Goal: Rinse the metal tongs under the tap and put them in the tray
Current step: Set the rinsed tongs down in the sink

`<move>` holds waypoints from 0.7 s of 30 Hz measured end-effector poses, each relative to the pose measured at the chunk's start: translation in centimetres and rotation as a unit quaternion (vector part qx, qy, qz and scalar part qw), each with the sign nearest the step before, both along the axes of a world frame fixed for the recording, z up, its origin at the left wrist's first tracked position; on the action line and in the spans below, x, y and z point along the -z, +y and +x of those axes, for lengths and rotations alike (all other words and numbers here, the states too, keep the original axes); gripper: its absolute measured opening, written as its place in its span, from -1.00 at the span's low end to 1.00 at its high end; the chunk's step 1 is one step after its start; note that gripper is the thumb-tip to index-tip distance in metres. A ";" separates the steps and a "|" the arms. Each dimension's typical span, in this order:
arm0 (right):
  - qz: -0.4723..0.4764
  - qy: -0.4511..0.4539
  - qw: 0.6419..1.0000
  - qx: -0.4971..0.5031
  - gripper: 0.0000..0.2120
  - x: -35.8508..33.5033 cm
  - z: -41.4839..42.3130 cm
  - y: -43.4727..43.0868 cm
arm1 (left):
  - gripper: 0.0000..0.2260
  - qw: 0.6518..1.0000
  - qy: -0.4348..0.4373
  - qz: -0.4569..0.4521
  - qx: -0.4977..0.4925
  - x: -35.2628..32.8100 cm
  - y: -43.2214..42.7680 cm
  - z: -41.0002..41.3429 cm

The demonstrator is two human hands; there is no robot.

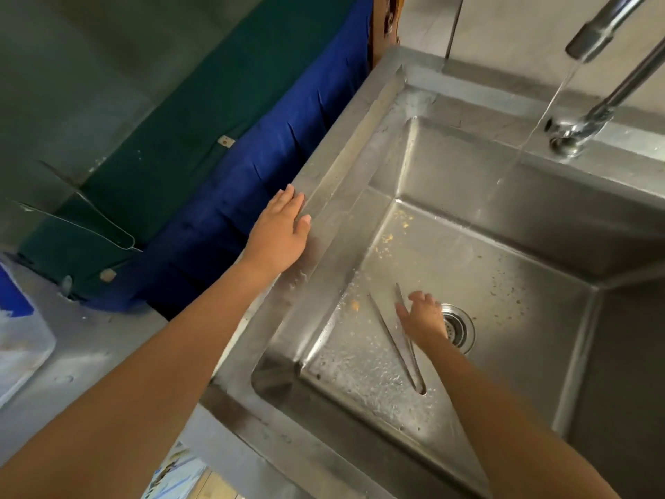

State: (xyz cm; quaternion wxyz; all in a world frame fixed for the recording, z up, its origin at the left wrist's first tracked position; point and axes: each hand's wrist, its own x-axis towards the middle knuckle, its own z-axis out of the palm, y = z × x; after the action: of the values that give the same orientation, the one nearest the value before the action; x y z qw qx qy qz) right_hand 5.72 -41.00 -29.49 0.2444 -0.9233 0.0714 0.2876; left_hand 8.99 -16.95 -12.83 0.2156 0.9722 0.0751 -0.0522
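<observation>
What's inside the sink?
Metal tongs lie on the sink's wet bottom beside the drain, with orange crumbs scattered about. The right hand reaches over them, hiding part of one tong arm and the drain's edge.

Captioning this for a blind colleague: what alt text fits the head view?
A person's right hand reaches for metal tongs lying on the wet floor of a steel sink beside the drain, while the left hand rests flat on the sink's rim. Water runs from the tap, falling clear of the tongs.
</observation>
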 end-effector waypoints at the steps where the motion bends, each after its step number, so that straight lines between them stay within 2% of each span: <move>1: 0.015 -0.031 0.999 -0.014 -0.55 -1.6 1.4 0.4 | -0.58 1.000 0.001 -0.005 -0.002 -0.1 0.0 0.1; 7: 0.072 -0.196 0.976 -0.068 -0.62 -12.6 9.4 4.4 | -0.67 0.999 0.009 -0.030 0.004 -1.5 0.8 1.0; 11: 0.106 -0.270 0.953 -0.088 -0.66 -18.0 12.3 8.6 | -0.69 0.995 -0.004 -0.079 -0.057 -4.0 3.4 1.7; 16: 0.194 -0.262 0.935 -0.138 -0.74 -21.3 13.2 15.9 | -0.72 0.957 -0.067 -0.159 -0.235 -6.8 9.7 -0.4; 21: 0.221 -0.227 0.921 -0.228 -0.80 -22.3 11.6 24.7 | -0.84 0.934 -0.114 -0.132 -0.313 -8.2 17.5 -4.9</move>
State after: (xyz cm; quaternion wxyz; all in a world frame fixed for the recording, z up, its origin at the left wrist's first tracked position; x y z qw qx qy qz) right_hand 17.31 -16.29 -7.16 0.3796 -0.8777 -0.2634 0.1271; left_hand 4.12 0.56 -4.65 0.3545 0.8616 0.3431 0.1195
